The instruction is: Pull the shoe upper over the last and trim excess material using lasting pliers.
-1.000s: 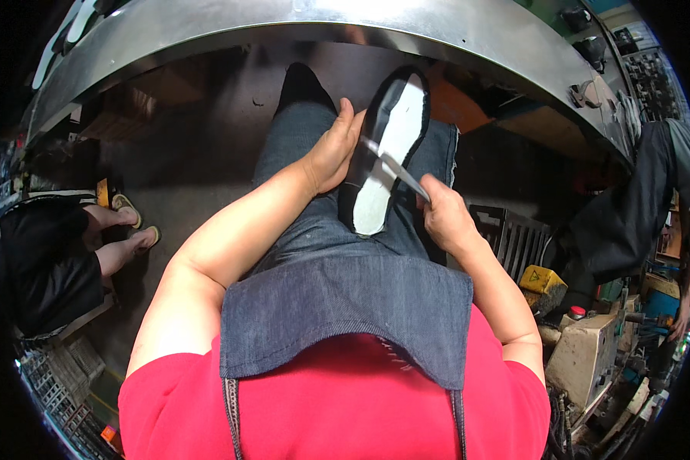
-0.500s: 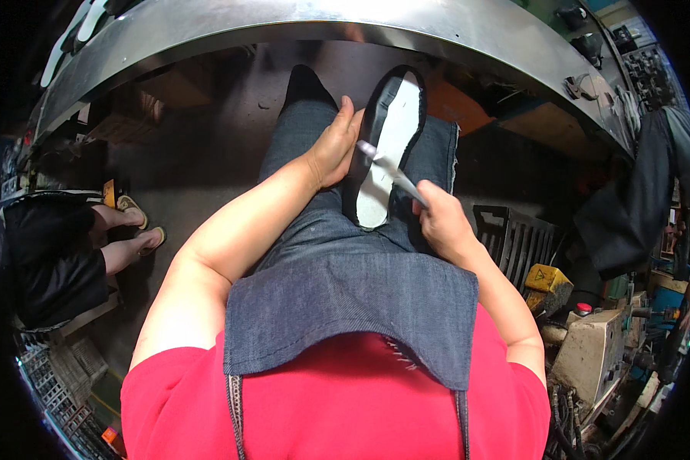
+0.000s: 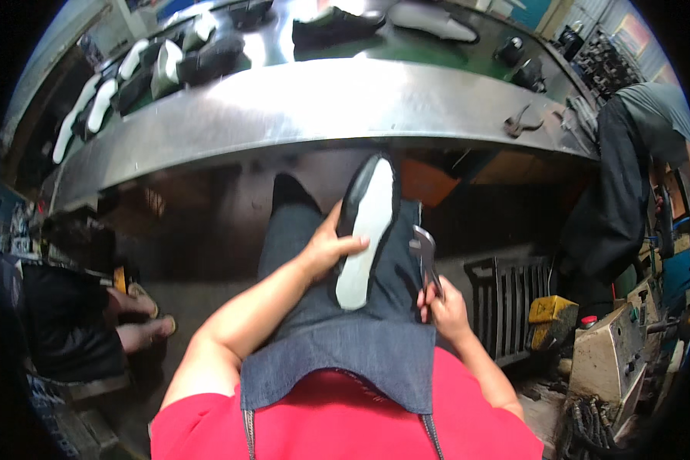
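A black shoe (image 3: 390, 201) rests bottom up on my lap, its toe pointing away from me. A white insole board (image 3: 374, 207) covers its underside. My left hand (image 3: 323, 251) grips the shoe from the left, thumb lying across the board and fingers hidden beneath. To the right of the shoe, apart from it, my right hand (image 3: 448, 308) is closed round the handles of metal lasting pincers (image 3: 424, 249). Their head points up and away from me.
Ahead runs a metal-edged workbench (image 3: 314, 100) carrying several shoes (image 3: 337, 29), white soles (image 3: 102, 106) and another pincers-like tool (image 3: 523, 123). A black slatted crate (image 3: 514, 303) and a machine (image 3: 609, 349) stand at right. People are at both sides, one with sandalled feet (image 3: 157, 326).
The view has tilted up, showing more bench. My left hand, earlier flat against the shoe's side, now wraps it. The pincers moved off the board to the shoe's right.
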The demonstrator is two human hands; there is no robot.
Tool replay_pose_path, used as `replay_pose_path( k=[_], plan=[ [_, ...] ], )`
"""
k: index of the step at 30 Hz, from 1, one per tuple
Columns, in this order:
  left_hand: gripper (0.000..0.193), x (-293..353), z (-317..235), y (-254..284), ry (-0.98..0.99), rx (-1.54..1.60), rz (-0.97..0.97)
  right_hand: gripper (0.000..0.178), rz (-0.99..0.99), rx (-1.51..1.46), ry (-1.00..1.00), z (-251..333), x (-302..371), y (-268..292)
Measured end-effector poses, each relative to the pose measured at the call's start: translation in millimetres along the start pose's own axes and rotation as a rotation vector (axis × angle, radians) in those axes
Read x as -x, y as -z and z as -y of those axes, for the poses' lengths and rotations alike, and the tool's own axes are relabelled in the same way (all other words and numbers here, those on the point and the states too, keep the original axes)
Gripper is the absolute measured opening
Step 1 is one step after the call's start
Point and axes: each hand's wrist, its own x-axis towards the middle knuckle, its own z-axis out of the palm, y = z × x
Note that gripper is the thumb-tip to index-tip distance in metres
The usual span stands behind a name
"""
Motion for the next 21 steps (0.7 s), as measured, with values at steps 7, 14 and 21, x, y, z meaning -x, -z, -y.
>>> replay_pose_path(
  k=[7,14,21],
  plan=[
    [0.084,-42.5,-116.1,-68.6,-0.226,-0.012,0.169,0.013,-0.096,-0.226,0.124,-0.2,22.0,14.0],
    [0.082,-242.4,-197.8,-67.8,-0.273,-0.326,-0.238,0.014,-0.022,-0.307,0.102,8.4,-9.7,3.3],
    [0.07,-307.2,-181.5,57.0,-0.377,-2.036,-0.438,0.011,-0.015,-0.238,-0.016,7.2,-39.4,-7.8]
  ],
)
